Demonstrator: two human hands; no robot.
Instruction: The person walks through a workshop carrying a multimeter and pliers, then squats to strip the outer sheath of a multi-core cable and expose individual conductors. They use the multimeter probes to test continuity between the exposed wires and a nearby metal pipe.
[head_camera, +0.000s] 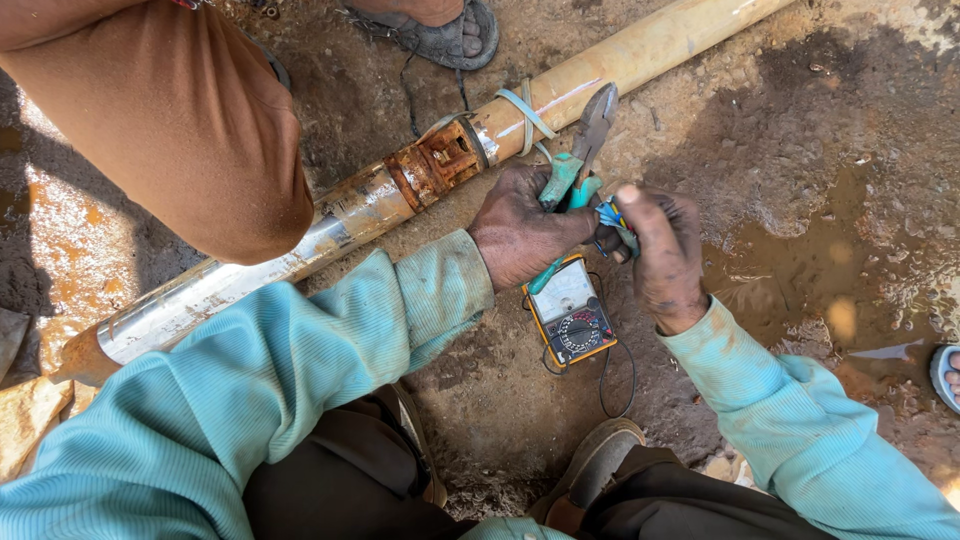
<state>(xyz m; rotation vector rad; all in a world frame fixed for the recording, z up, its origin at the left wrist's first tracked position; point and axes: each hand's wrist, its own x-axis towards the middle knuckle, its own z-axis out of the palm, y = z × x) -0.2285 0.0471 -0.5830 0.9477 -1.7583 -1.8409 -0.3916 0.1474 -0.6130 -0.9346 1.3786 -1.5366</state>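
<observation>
My left hand (520, 232) grips green-handled cutting pliers (580, 150), whose grey jaws point up toward the pipe. My right hand (665, 255) pinches a short bundle of coloured wires (612, 217) right beside the plier handles. Both hands are dirty and meet just above a yellow analog multimeter (572, 312) lying on the mud. Behind them a long submersible pump (330, 225) with a rusty coupling (440, 160) joins a tan pipe (640, 50).
Another person's knee in brown cloth (190, 110) hangs over the pump at upper left, and their sandalled foot (450, 30) rests at the top. A second foot (945, 372) shows at the right edge. Wet muddy ground (800, 250) surrounds everything. My shoes (595, 465) are below.
</observation>
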